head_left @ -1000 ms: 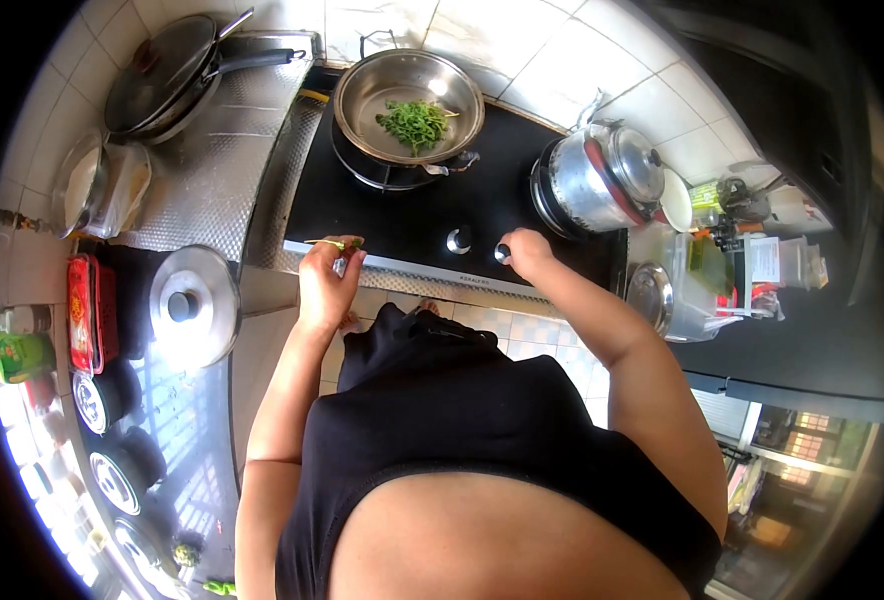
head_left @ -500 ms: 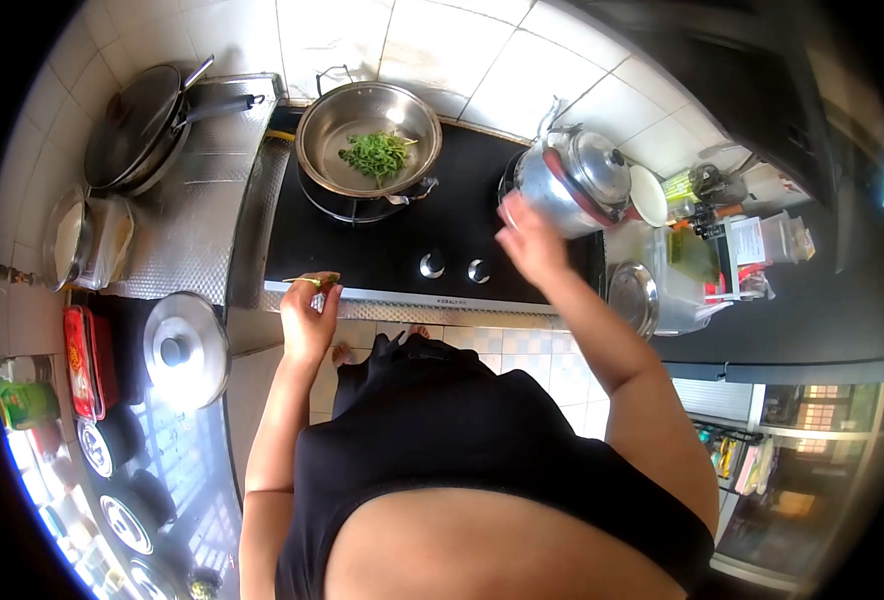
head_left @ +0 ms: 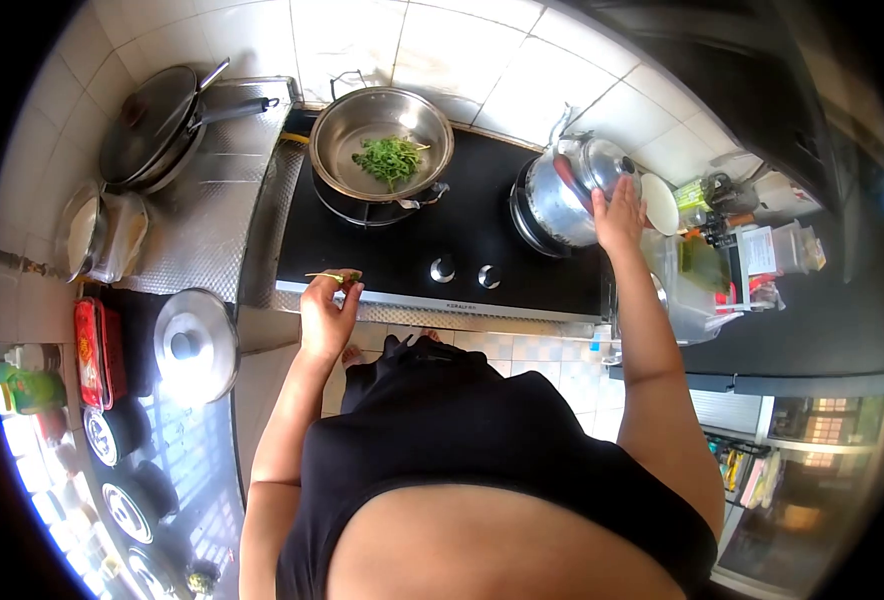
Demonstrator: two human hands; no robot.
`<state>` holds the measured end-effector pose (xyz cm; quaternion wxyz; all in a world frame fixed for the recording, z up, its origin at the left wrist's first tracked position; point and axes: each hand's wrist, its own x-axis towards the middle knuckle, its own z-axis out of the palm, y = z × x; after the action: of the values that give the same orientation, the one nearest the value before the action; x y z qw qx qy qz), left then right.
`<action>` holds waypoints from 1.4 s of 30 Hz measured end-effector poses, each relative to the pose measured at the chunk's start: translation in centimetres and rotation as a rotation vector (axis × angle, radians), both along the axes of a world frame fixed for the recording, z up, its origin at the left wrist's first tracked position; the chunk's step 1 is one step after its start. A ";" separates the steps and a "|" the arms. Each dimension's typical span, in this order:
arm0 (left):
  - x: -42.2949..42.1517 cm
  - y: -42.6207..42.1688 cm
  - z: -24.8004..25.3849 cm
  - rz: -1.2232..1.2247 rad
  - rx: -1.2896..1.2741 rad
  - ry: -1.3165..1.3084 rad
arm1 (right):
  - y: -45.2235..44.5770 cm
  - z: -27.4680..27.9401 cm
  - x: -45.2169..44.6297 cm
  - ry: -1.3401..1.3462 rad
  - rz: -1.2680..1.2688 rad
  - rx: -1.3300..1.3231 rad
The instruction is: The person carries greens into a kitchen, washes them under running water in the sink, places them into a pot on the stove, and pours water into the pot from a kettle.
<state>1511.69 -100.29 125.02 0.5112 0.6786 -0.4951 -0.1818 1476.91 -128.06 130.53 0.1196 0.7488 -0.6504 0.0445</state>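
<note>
My left hand (head_left: pixel 330 312) is closed in a pinch at the front edge of the stove, holding a thin yellow-green stem (head_left: pixel 324 275) with some dark green by the fingertips. My right hand (head_left: pixel 619 218) is over the right side of the silver kettle (head_left: pixel 562 205), fingers stretched up near its red-brown handle (head_left: pixel 570 180). Whether the palm touches the metal I cannot tell. Behind my left hand, a steel pan (head_left: pixel 337 150) stands on the left burner with a small heap of green leaves (head_left: pixel 390 163) in it.
Two knobs (head_left: pixel 443 270) sit on the black glass stove (head_left: pixel 382 255). Dark frying pans (head_left: pixel 149 125) lean on the metal counter (head_left: pixel 202 190) at left. A pot lid (head_left: pixel 196 350) lies lower left. Right of the kettle are a white bowl (head_left: pixel 660 205) and a plastic container (head_left: pixel 697 310).
My right hand has moved right, from in front of the kettle to its right side by the handle. My left hand still pinches the stem. The view has shifted slightly.
</note>
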 end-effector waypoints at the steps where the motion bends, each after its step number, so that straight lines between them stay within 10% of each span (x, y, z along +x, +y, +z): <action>1: 0.1 0.0 0.1 0.004 0.000 -0.010 | 0.0 -0.3 -0.1 0.002 -0.009 -0.025; 11: 0.6 0.3 0.1 0.005 -0.011 -0.020 | 0.6 0.2 0.7 0.013 -0.036 0.056; 16: 1.0 0.8 0.0 0.002 -0.015 -0.036 | 6.3 0.4 6.0 -0.318 0.525 -0.389; 20: 1.3 1.2 0.2 -0.004 0.004 -0.024 | 9.9 -3.1 9.6 -0.478 0.660 -0.061; 26: 2.3 2.2 0.1 -0.008 0.085 0.052 | 5.9 0.6 7.7 -0.157 0.199 -0.343; 31: 1.1 1.7 0.6 0.026 0.095 0.132 | 0.6 0.0 2.8 -0.038 0.116 0.070; 35: -0.1 1.1 0.8 0.069 0.113 0.137 | -1.4 2.5 1.0 -0.243 0.264 -0.081; 42: -2.3 -0.4 2.7 0.052 0.110 0.022 | -6.0 10.5 -1.4 -1.019 -0.018 0.549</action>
<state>1509.36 -100.69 127.73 0.4831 0.7163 -0.4609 -0.2028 1475.55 -134.07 141.01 -0.4068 0.6310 -0.6199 0.2282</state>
